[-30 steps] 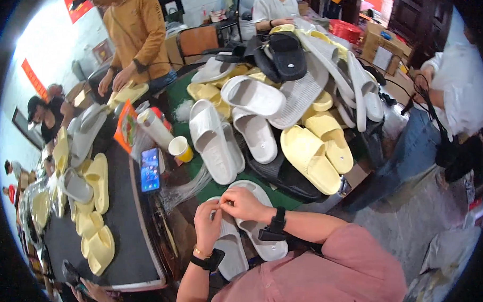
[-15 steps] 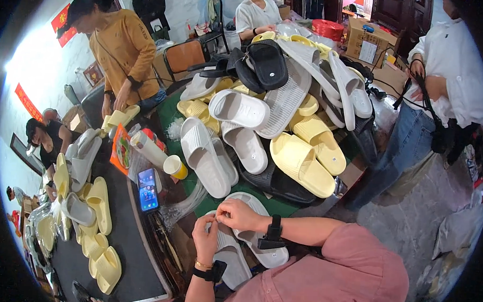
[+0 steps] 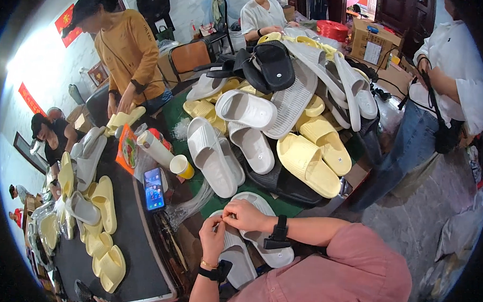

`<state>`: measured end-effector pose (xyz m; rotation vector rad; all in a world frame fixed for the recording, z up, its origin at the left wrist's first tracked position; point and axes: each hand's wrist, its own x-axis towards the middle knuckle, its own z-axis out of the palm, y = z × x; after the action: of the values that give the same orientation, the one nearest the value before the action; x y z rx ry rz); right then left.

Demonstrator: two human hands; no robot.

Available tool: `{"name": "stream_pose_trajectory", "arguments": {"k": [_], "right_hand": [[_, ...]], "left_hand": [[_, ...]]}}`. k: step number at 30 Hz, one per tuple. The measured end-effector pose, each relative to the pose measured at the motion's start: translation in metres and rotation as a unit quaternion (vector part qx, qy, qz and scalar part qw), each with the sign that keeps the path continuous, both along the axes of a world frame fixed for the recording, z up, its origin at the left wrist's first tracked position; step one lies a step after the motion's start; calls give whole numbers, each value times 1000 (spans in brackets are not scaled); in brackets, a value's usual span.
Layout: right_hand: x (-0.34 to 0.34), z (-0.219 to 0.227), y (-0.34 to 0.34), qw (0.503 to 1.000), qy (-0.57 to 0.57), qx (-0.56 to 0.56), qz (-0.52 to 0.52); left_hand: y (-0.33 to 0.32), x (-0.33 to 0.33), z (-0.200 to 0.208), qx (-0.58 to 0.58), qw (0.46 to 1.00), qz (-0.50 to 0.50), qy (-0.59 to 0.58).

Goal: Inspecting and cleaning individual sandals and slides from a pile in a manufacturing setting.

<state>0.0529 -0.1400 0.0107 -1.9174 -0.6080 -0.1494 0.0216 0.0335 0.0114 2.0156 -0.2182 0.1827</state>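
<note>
Both my hands meet over a pair of grey slide slippers at the near edge of the green-topped table. The left slipper [image 3: 239, 265] and the right slipper [image 3: 280, 257] lie side by side, partly covered by my hands. My left hand [image 3: 212, 240] is closed in a pinch by the left slipper's strap. Against its fingertips, my right hand [image 3: 245, 215] is pinched too, its wrist crossing over the right slipper. Whatever the fingertips hold is too small to make out.
A heap of grey, black and yellow slippers [image 3: 309, 164] rises just beyond. To the left are clear plastic strands [image 3: 192, 207], a phone [image 3: 154, 189], a paper cup [image 3: 182, 167] and a dark table [image 3: 141, 278] with more slippers. Several people are around the tables.
The whole view has shifted slightly, so things sit a little farther right. My hands stay pinched together over the grey slippers, with little visible movement.
</note>
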Motion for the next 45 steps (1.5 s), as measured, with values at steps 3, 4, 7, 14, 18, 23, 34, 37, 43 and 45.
{"name": "stream_pose_trajectory", "arguments": {"k": [3, 4, 7, 14, 18, 23, 34, 37, 43, 45], "right_hand": [[-1, 4, 0, 1000, 15, 14, 3], [-2, 5, 0, 1000, 15, 14, 3], [-3, 5, 0, 997, 47, 52, -19], [-1, 1, 1, 999, 16, 35, -24], [-2, 1, 1, 1000, 11, 19, -13], [-2, 2, 1, 1000, -11, 16, -15], [0, -6, 2, 999, -31, -17, -11], [-1, -4, 2, 999, -35, -12, -10], [-1, -6, 2, 999, -37, -27, -7], [-2, -9, 2, 999, -23, -33, -5]], "left_hand": [[0, 0, 2, -3, 1000, 6, 29], [0, 0, 3, -2, 1000, 6, 29], [-2, -1, 6, -18, 999, 23, 44], [-3, 0, 3, -18, 999, 26, 33], [-1, 0, 1, -5, 1000, 5, -2], [-2, -2, 3, -12, 1000, 5, 10], [-1, 0, -1, 31, 999, -4, -41], [-2, 1, 0, 68, 997, 4, -34], [-3, 2, -3, 56, 997, -8, -49], [-2, 1, -3, 60, 997, -13, -50]]}}
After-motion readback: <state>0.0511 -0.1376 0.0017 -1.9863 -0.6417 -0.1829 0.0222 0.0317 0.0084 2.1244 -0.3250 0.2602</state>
